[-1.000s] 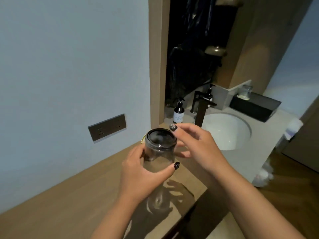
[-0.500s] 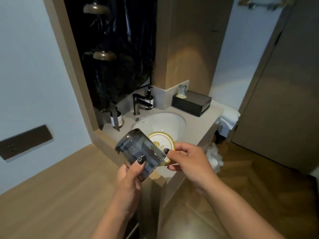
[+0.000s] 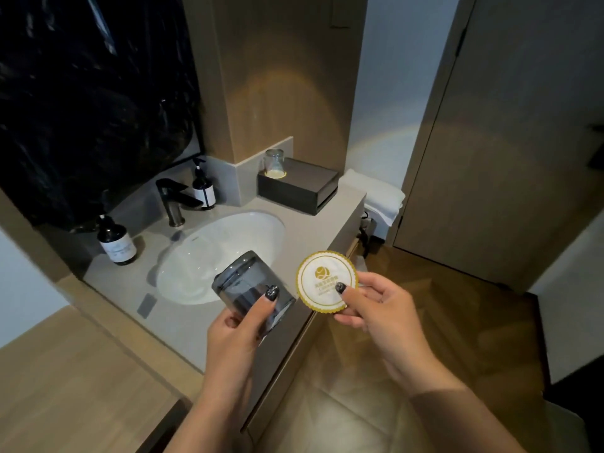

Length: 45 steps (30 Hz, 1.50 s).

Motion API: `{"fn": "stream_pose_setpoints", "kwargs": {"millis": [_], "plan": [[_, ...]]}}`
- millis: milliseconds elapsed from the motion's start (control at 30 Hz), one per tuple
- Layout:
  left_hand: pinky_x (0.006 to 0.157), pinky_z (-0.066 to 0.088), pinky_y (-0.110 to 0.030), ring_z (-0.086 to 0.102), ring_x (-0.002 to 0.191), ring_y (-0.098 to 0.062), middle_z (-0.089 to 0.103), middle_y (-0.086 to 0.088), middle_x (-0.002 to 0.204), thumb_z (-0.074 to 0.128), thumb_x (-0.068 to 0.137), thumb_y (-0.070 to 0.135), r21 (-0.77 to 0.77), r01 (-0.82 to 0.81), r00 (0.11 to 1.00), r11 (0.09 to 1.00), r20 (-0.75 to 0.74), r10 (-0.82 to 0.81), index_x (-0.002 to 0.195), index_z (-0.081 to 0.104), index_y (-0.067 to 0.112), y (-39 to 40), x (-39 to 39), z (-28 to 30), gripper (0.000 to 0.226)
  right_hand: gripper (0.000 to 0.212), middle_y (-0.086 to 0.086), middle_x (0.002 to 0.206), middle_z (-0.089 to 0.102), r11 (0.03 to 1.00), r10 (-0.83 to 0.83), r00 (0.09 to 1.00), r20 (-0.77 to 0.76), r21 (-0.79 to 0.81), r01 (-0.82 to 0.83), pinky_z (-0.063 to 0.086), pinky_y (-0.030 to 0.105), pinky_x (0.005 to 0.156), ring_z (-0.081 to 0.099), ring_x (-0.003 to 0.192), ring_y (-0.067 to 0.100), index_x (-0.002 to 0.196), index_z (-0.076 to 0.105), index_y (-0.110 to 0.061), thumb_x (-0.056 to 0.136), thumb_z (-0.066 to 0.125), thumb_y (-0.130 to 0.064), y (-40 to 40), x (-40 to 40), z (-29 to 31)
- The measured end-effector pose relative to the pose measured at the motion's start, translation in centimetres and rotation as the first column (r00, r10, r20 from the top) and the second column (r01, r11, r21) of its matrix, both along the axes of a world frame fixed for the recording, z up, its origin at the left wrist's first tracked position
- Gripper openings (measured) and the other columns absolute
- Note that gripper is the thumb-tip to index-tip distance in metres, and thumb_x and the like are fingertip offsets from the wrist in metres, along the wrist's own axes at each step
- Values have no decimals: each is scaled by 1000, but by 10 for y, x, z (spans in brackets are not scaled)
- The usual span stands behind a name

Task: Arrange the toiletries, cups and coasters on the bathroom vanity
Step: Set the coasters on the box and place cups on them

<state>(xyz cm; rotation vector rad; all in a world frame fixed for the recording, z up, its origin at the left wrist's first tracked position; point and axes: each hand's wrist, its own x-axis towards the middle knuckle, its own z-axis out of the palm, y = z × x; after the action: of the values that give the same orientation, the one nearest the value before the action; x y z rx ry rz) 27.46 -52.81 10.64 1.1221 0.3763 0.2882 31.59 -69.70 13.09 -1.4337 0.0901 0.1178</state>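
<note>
L hand (image 3: pixel 235 325) grips glass cup (image 3: pixel 251 289) | R hand (image 3: pixel 376 308) pinches coaster (image 3: pixel 323 281) | above vanity (image 3: pixel 313 223)

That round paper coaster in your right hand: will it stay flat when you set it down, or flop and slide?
The coaster looks thin yet holds flat while the right hand pinches only one edge, so it is probably stiff card. It seems very light, so a nudge may slide it on the smooth vanity top.

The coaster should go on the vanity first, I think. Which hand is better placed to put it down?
The right hand, probably. It already pinches the coaster, held just past the vanity's front edge. The left hand grips the glass, so it is not free.
</note>
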Motion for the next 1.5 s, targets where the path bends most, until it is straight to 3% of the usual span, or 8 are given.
{"fn": "stream_pose_setpoints", "kwargs": {"millis": [233,433,500,700,1067,1300,1433,1500], "plan": [[85,52,-37,68,73,-17,73,-8,81,73,73,13,-53,14,999,998,-41,-16,86,68,9,-10,123,-9,14,20,4,78,76,998,-51,998,-26,-34,51,59,25,58,73,73,20,102,65,-11,84,66,-1,-11,119,-11],[91,51,-43,70,96,-27,73,-13,104,84,57,19,-50,16,1000,999,-26,-17,118,58,12,-20,227,-6,66,34,13,83,73,986,-90,995,40,-134,95,59,26,61,73,79,17,110,61,-19,82,70,-2,-24,213,-3],[92,51,-43,69,99,-28,71,-14,109,74,68,22,-86,27,999,996,-42,-31,124,54,13,-28,253,-10,60,42,10,81,73,985,-88,995,55,-141,95,60,27,63,73,78,15,117,57,-20,81,70,-2,-33,237,-5],[85,50,-38,66,103,-29,69,-12,111,65,85,18,-85,-6,993,996,-116,-4,126,53,17,-55,328,-28,42,45,8,82,72,989,-46,999,30,-138,49,59,28,61,73,74,15,121,55,-15,81,69,1,-67,330,-19],[98,47,-43,66,105,-26,68,-13,113,64,88,21,-170,-291,953,941,-141,269,124,53,9,-109,440,-25,39,39,15,93,66,945,228,973,19,-246,-217,52,17,54,71,74,19,113,57,-19,81,70,-2,-114,503,-28],[98,46,-45,65,109,-25,72,-8,111,64,82,24,-140,-397,914,907,-154,376,120,59,13,-90,486,-38,40,42,7,94,63,886,339,939,-57,-316,-339,60,41,69,71,66,20,114,54,-22,80,70,-2,-72,594,-60],[101,45,-51,66,105,-30,70,-17,109,62,86,15,-170,-488,868,856,-191,458,108,58,8,-59,525,-51,24,39,4,88,59,887,344,934,-99,-291,-358,56,27,54,66,71,23,112,54,-15,80,66,4,-35,643,-91],[100,45,-50,66,104,-31,70,-19,109,64,82,17,-179,-499,863,848,-182,470,113,56,5,-45,543,-54,34,38,2,84,58,891,355,926,-126,-253,-376,55,24,54,63,76,21,109,53,-13,80,64,9,-16,664,-103]]}}
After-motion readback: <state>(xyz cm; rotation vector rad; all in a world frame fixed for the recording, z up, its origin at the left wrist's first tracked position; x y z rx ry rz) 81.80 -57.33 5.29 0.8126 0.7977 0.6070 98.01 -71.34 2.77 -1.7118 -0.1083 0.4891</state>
